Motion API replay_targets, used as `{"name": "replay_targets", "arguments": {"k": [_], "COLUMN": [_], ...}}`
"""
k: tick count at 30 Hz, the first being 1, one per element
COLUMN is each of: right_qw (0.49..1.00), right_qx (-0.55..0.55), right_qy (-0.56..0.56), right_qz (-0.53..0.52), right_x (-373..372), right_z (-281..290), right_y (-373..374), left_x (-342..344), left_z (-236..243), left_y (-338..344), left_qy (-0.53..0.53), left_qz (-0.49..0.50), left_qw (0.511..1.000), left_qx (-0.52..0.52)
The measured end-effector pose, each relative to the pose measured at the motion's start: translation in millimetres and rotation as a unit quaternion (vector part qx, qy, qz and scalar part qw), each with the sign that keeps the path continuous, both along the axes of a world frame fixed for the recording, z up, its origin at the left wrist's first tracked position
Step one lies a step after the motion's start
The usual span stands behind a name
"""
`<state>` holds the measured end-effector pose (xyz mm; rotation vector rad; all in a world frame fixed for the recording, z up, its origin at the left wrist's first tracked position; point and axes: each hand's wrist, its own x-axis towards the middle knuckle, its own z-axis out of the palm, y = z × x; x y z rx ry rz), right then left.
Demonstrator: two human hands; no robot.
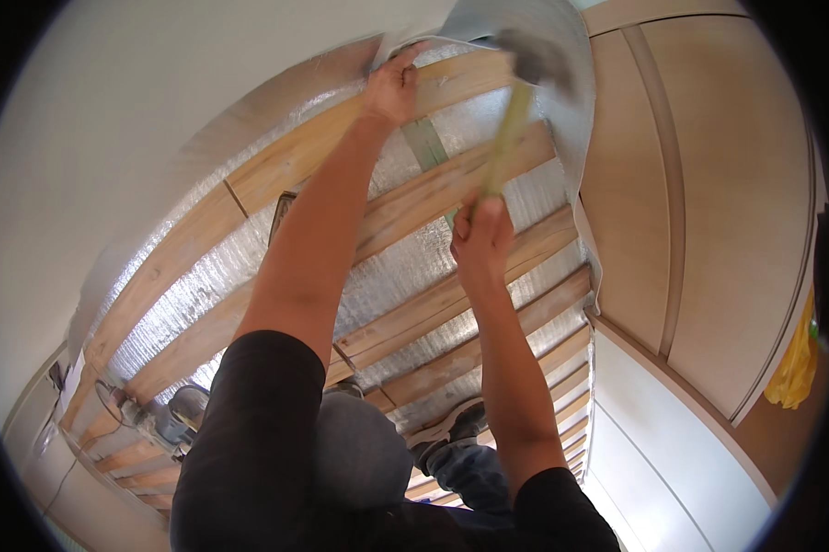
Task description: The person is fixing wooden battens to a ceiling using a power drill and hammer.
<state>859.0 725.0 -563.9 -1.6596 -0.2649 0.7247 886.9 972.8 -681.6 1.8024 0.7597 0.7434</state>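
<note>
My right hand [484, 241] is wrapped round the pale yellow handle of a hammer [503, 147]. The hammer's dark grey head is up at the far end of the floor, smeared by motion. Beside it, to the left, my left hand [393, 89] is closed with its fingertips at the silvery sheet [336, 69] along the wall; what they pinch is too small to make out. Below both hands run wooden battens [460, 78] over shiny foil [460, 120]. The far batten lies right by my left hand.
A power tool [175, 414] with a cable rests on the battens at the lower left. Wood-coloured cabinet doors [727, 184] stand at the right, with a yellow bag [789, 368] near them. My knee and shoe [442, 432] are on the battens below me.
</note>
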Motion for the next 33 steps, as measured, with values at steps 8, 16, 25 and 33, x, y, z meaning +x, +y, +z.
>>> {"name": "replay_targets", "arguments": {"k": [8, 16, 25, 33], "right_qw": [0.993, 0.996, 0.973, 0.966], "right_qx": [0.096, 0.057, -0.122, 0.239], "right_qy": [-0.038, -0.068, -0.174, -0.092], "right_qz": [0.062, 0.027, 0.089, 0.031], "right_x": [28, 2, 36, 14], "right_z": [-55, 21, -75, 73], "right_y": [-21, -3, -13, 5], "left_x": [10, 4, 10, 5], "left_z": [8, 7, -1, 3], "left_y": [-4, -3, -8, -6], "left_qy": [-0.019, -0.006, -0.027, -0.024], "left_qz": [0.010, 0.027, 0.049, 0.064], "left_qw": [0.998, 0.999, 0.998, 0.998], "left_qx": [-0.062, -0.029, 0.001, 0.001]}}
